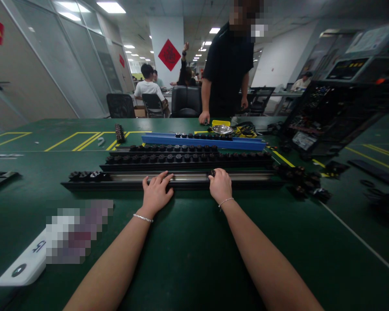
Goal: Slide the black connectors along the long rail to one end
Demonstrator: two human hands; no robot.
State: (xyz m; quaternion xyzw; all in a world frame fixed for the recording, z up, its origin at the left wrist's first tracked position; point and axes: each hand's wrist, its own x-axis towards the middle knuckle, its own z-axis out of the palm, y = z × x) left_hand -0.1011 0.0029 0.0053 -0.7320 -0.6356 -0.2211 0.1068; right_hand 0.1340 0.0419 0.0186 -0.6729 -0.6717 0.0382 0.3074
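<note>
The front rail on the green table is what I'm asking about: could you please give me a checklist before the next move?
1. Left hand on the front rail: ok, fingers spread.
2. Right hand gripping the small black part: ok.
3. Part seated in the rail: cannot tell, fingers hide it.
4. Loose pile well away from the rail: not ok, close to its right end.

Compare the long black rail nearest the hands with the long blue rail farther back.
The long black rail has black walls; the long blue rail has blue ones.
The black rail's small black parts mostly cluster at its left end; the blue rail's row sits midway.
The left hand and right hand are at the black rail, neither at the blue.
Both are long and straight.
</note>
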